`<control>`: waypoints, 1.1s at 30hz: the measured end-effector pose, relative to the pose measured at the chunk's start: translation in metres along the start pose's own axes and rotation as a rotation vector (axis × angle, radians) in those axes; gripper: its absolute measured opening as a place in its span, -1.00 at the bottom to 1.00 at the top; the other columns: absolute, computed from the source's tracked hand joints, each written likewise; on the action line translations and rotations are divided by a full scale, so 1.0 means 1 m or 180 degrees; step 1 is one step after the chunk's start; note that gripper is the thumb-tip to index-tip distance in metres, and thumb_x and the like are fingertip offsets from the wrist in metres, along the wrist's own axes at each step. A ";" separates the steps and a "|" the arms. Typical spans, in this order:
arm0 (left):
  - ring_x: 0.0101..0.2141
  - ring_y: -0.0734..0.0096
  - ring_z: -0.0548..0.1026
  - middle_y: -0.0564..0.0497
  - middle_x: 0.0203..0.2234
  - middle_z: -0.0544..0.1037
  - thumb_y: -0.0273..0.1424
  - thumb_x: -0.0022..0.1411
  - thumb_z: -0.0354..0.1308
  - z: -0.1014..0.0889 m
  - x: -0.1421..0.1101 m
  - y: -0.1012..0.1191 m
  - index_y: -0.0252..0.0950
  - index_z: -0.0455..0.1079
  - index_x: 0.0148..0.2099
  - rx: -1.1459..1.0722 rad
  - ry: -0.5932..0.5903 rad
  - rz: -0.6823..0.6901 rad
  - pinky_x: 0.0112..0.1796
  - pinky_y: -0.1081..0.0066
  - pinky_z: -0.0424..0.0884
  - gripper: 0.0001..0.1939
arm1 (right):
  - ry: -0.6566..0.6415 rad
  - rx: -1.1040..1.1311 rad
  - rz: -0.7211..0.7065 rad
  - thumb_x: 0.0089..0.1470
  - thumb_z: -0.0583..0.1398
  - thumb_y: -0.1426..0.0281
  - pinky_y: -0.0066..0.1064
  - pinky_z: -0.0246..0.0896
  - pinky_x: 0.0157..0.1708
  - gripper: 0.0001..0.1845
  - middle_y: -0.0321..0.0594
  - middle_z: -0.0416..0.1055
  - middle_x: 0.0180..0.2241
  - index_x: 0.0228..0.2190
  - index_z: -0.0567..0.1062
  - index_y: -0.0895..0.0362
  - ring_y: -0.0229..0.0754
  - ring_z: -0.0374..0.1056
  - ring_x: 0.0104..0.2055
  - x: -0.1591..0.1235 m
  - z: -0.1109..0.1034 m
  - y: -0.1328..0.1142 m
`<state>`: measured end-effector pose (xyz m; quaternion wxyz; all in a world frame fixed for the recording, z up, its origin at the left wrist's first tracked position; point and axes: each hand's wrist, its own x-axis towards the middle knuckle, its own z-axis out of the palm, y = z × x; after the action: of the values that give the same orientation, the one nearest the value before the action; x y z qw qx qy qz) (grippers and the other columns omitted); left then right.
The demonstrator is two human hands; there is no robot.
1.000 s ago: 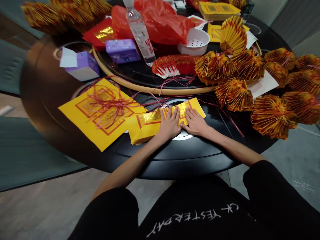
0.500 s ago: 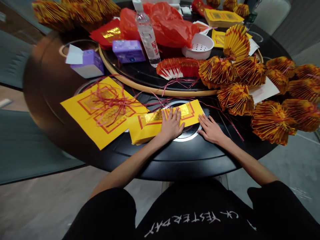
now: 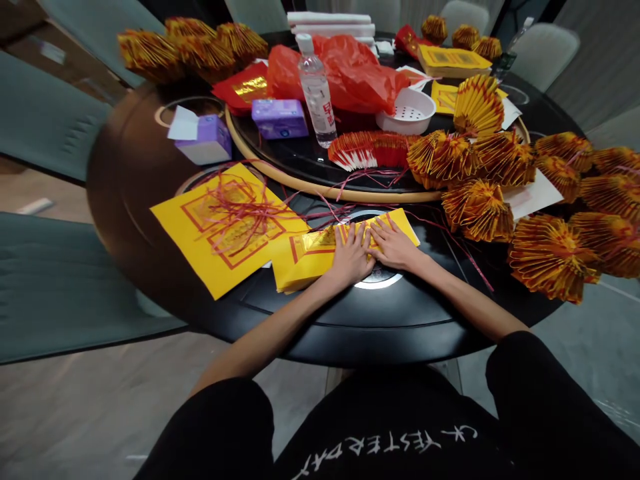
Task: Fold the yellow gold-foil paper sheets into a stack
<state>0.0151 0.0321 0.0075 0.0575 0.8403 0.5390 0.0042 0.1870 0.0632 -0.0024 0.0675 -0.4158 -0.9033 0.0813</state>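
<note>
A person's left hand and right hand lie flat, slightly spread, on red-printed yellow paper atop a black bench.

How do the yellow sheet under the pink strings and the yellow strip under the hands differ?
The sheet lies broad and flat, while the strip is long and narrow. Pink strings lie tangled across the sheet; the left hand and right hand lie on the strip. Both are yellow, with red printed borders.
</note>
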 end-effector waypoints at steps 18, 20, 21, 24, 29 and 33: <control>0.49 -0.31 -0.06 -0.33 0.51 0.01 -0.17 0.48 -0.14 0.001 -0.001 0.001 -0.50 0.09 0.52 0.0052 0.0090 0.0029 0.37 -0.42 -0.32 -0.27 | -0.0008 -0.0060 0.0191 0.44 -0.01 0.08 0.13 -0.23 0.50 -0.28 0.17 0.19 0.41 0.36 0.30 0.35 0.10 -0.05 0.54 -0.076 -0.008 0.009; 0.49 -0.32 -0.06 -0.34 0.51 0.01 -0.18 0.47 -0.14 0.000 -0.001 0.000 -0.51 0.08 0.53 0.0065 0.0053 0.0038 0.37 -0.43 -0.31 -0.26 | -0.0040 -0.0006 0.0127 0.44 -0.01 0.07 0.12 -0.22 0.50 -0.26 0.16 0.18 0.42 0.38 0.27 0.36 0.11 -0.06 0.54 -0.048 -0.005 0.002; 0.49 -0.32 -0.06 -0.34 0.51 0.00 -0.19 0.46 -0.13 0.000 -0.001 0.000 -0.51 0.07 0.53 0.0070 0.0032 0.0044 0.36 -0.44 -0.31 -0.26 | -0.0053 0.0019 0.0093 0.44 -0.01 0.09 0.11 -0.23 0.50 -0.25 0.15 0.18 0.42 0.38 0.25 0.38 0.12 -0.07 0.54 -0.037 -0.004 -0.001; 0.49 -0.32 -0.05 -0.33 0.51 0.01 -0.18 0.45 -0.12 0.001 0.000 0.000 -0.48 0.07 0.53 0.0068 0.0042 0.0040 0.36 -0.45 -0.30 -0.25 | -0.0056 0.0097 0.0059 0.44 -0.01 0.12 0.09 -0.23 0.50 -0.26 0.13 0.14 0.44 0.40 0.22 0.37 0.11 -0.08 0.55 -0.023 -0.002 0.000; 0.49 -0.28 -0.03 -0.33 0.51 0.04 -0.15 0.47 -0.17 0.004 0.001 -0.001 -0.47 0.08 0.53 0.0048 0.0163 0.0010 0.37 -0.42 -0.29 -0.26 | 0.0007 0.0100 0.0312 0.45 -0.03 0.15 0.15 -0.24 0.50 -0.32 0.07 0.12 0.45 0.41 0.23 0.27 0.06 -0.06 0.55 -0.085 -0.005 0.021; 0.49 -0.30 -0.04 -0.35 0.51 0.04 -0.15 0.47 -0.19 0.004 0.002 -0.001 -0.50 0.08 0.53 0.0053 0.0148 0.0034 0.36 -0.43 -0.29 -0.25 | 0.0098 -0.0044 0.0629 0.44 -0.06 0.20 0.17 -0.22 0.49 -0.34 0.10 0.18 0.43 0.37 0.29 0.33 0.10 -0.06 0.54 -0.144 -0.016 0.033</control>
<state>0.0153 0.0334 0.0030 0.0379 0.8433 0.5357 0.0196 0.3074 -0.0236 -0.0018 0.0702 -0.5045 -0.8573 0.0749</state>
